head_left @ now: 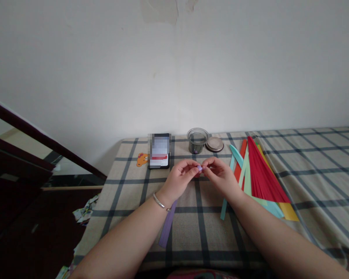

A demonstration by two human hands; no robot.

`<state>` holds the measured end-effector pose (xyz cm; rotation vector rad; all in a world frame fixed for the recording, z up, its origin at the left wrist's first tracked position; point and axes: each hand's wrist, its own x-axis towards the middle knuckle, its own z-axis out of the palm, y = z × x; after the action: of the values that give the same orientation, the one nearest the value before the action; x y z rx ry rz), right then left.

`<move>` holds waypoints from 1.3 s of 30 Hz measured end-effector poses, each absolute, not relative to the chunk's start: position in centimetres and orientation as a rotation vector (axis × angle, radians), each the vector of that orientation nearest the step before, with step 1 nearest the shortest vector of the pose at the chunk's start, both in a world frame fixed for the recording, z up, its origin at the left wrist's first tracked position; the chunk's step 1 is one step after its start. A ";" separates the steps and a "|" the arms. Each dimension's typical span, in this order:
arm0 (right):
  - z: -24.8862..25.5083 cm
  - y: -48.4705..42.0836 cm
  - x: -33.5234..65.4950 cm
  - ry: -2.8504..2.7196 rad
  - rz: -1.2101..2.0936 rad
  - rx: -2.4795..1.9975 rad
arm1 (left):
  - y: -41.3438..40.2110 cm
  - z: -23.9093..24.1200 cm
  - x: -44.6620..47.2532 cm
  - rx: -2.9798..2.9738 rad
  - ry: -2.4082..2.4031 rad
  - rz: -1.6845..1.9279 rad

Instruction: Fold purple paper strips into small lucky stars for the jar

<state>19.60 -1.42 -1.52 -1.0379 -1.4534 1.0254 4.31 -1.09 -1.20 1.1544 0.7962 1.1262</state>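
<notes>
Single head-worn view. Looks forward and down from the near side of the table (128, 197); left hand (176, 180) and right hand (223, 179) lie near, just below centre; wall (174, 77) fills the far half.

From here I can see a tiny lilac folded piece (200, 168), pale and compact, pinched between the fingertips of the left hand (178, 178) and the right hand (221, 176). It sits at 12 o'clock from the seated person; fingers cover much of it, so I can't make out its full shape or whether it touches the bench (187, 228). At about 7 o'clock from it lie deeper purple strips (166, 228), long, narrow and flat, slanting from 1 toward 7 o'clock, their upper ends hidden by the left wrist.
</notes>
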 end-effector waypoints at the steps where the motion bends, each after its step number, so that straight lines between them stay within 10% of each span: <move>1: -1.4 -1.5 19.6 -1.468 1.007 -1.040 | -1.0 -1.3 4.4 1.110 0.792 1.133; 39: -1.1 -1.5 20.0 -1.657 0.736 -1.088 | -0.8 -1.2 4.0 1.236 0.842 1.123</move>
<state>19.95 -1.53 -1.07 -1.0877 -1.6574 0.7359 4.04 -0.80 -1.20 1.2364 0.8423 1.1225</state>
